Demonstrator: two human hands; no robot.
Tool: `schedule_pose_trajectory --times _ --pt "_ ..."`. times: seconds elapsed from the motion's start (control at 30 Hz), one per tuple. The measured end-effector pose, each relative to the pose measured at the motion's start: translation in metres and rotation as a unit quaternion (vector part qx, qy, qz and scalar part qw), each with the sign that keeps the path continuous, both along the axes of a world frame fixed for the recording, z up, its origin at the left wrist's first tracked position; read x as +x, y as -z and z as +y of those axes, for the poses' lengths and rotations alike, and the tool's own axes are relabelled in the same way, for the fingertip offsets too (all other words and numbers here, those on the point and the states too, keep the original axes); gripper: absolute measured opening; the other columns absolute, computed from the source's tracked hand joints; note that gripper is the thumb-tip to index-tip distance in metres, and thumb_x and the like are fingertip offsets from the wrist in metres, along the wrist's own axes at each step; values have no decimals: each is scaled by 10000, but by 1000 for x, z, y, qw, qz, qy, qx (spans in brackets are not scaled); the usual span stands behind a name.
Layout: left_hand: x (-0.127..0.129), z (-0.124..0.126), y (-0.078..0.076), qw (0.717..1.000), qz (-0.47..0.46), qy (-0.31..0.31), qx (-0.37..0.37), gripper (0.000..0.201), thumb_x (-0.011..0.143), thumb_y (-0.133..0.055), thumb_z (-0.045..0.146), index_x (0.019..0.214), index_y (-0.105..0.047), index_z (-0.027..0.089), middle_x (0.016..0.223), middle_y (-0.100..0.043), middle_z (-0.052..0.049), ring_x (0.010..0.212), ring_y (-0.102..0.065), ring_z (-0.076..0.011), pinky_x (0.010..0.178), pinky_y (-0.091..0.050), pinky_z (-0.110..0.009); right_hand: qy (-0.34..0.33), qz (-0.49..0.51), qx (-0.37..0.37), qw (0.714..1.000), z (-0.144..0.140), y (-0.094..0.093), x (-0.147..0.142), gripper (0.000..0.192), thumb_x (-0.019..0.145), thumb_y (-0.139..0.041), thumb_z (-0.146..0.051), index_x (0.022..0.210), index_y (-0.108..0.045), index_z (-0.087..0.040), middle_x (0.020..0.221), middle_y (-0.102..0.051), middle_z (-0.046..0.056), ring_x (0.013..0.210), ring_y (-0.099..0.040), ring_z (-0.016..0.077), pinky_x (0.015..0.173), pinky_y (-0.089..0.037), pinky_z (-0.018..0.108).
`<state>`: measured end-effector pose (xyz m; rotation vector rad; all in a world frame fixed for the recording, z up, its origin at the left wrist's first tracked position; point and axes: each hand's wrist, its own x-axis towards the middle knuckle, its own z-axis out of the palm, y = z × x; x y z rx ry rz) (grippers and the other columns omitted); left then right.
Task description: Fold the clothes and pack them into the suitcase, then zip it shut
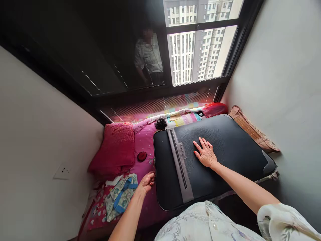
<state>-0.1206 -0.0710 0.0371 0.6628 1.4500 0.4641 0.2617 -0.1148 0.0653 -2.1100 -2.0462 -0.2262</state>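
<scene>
A large black suitcase (225,147) lies flat in front of me, with a grey zipped strip (179,164) running across its left part. My right hand (205,153) rests on its top, palm down and fingers spread. At the left side edge of the case is my left hand (147,181), its fingers curled in a closed grip. Whatever those fingers hold, if anything, is too small or hidden to make out.
On the pink bedding left of the case are a red cushion (116,144), a small round dark-red object (142,156) and a patterned cloth bag (121,197) with blue straps. A brown woven cushion (253,130) and a red bag (215,109) lie behind, by the window.
</scene>
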Motion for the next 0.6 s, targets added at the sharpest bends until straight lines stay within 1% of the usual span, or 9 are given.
schedule_pose_trajectory --times 0.1,0.2,0.27,0.33,0.37,0.4,0.47,0.53,0.6 --pt "-6 -42 0 997 -42 -72 5 220 590 -664 96 736 -559 222 547 -392 88 416 -325 -53 392 -176 -146 0 -4 3 1000 0 -3 1 564 1048 -418 -507 1569 -482 -301 1680 -346 136 1541 -294 300 1182 -253 478" --pt "-7 -80 6 987 -79 -139 26 235 592 -705 121 784 -604 212 547 -408 92 417 -338 -49 392 -188 -144 -6 -6 4 1000 -1 -6 1 565 1052 -406 -502 1574 -474 -298 1681 -347 135 1543 -293 307 1187 -253 484" --pt "-5 -99 12 979 -80 -170 78 275 594 -767 195 837 -638 199 578 -485 79 437 -402 -60 399 -243 -150 -8 -5 0 1000 -1 -9 1 560 1059 -389 -488 1574 -476 -288 1682 -340 147 1547 -288 316 1196 -241 488" --pt "-1 -112 16 970 -22 -172 168 304 619 -791 292 873 -660 189 649 -600 36 530 -555 -109 468 -401 -185 -11 0 -7 1000 -1 -11 2 558 1063 -373 -472 1579 -472 -282 1681 -336 160 1549 -287 325 1203 -225 493" --pt "1 -116 16 962 32 -154 221 285 652 -775 323 882 -671 190 703 -657 8 618 -634 -149 550 -491 -225 -13 4 -10 1000 -1 -12 2 561 1064 -368 -468 1582 -467 -278 1680 -334 167 1548 -287 331 1203 -221 496" --pt "4 -119 15 950 94 -123 271 240 694 -740 327 884 -683 193 763 -703 -20 725 -693 -191 658 -555 -276 -18 8 -14 1000 -1 -13 3 565 1064 -363 -464 1586 -462 -272 1679 -332 174 1547 -288 338 1203 -218 500" --pt "7 -121 9 914 207 -32 348 158 782 -626 272 896 -709 199 893 -759 -60 928 -732 -244 861 -579 -355 -28 18 -24 999 -1 -16 3 575 1062 -363 -458 1593 -450 -255 1678 -327 188 1545 -288 353 1202 -211 511" --pt "11 -123 0 878 285 63 379 235 838 -504 197 914 -727 198 971 -770 -77 1006 -723 -247 936 -558 -375 -38 28 -34 998 0 -18 4 585 1058 -370 -454 1596 -444 -236 1679 -318 197 1546 -279 369 1204 -198 526" --pt "14 -125 -9 852 348 129 369 301 866 -435 152 910 -731 191 956 -763 -82 993 -716 -237 919 -553 -360 -50 39 -44 997 0 -20 7 594 1055 -376 -454 1599 -436 -223 1683 -307 200 1552 -261 379 1208 -184 539"
